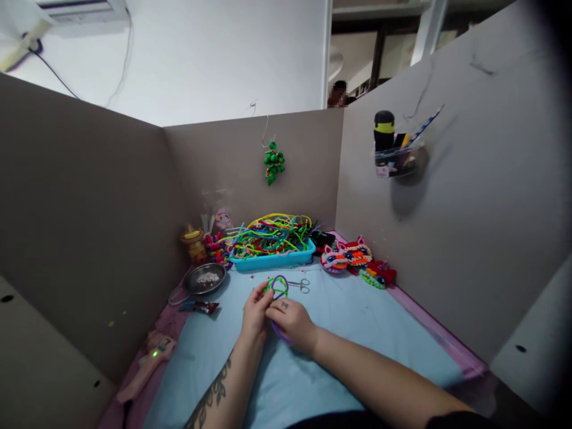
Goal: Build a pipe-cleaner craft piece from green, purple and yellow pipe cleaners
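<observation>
My left hand [256,310] pinches a looped piece made of purple and green pipe cleaners [280,279], held above the blue cloth. Close beside it, my right hand [291,322] has its fingers closed on the same purple pipe cleaner, whose tail hangs below the hand. The fingertips hide part of the piece. Just beyond my hands, a pair of small scissors [304,286] lies on the cloth. Behind that stands a blue tray [274,260] heaped with many-coloured pipe cleaners [272,238].
At left are a metal bowl [190,285] with white bits, a dark wrapper [205,307] and a pink glue gun [149,363] with a green light. Colourful pipe-cleaner figures [357,253] lie at right. Grey partitions [250,161] enclose three sides; a cup [397,161] hangs on the right one.
</observation>
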Action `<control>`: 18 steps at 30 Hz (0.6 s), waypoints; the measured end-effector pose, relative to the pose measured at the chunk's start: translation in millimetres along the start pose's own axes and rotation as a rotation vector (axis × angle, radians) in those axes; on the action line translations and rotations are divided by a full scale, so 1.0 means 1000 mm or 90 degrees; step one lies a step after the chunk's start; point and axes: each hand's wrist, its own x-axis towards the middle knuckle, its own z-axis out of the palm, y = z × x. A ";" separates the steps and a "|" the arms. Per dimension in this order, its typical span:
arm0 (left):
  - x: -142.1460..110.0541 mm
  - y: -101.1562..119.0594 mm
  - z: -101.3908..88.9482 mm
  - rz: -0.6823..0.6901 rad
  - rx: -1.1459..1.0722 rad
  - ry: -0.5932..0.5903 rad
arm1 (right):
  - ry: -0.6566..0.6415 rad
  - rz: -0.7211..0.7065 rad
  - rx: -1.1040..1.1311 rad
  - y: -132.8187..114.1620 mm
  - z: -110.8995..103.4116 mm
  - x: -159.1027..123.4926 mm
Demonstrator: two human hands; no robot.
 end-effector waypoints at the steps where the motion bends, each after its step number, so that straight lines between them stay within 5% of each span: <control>1: 0.001 -0.001 -0.001 -0.004 -0.002 0.006 | 0.004 -0.026 0.008 0.000 0.000 0.000; 13: 0.008 0.004 -0.009 -0.054 0.004 -0.046 | -0.023 -0.302 0.217 -0.007 -0.015 0.003; 15: 0.010 0.007 -0.011 -0.052 -0.007 -0.038 | 0.005 -0.283 0.222 -0.008 -0.017 0.001; 18: 0.010 0.010 -0.011 -0.024 0.005 -0.038 | 0.102 -0.120 0.184 0.001 -0.019 -0.001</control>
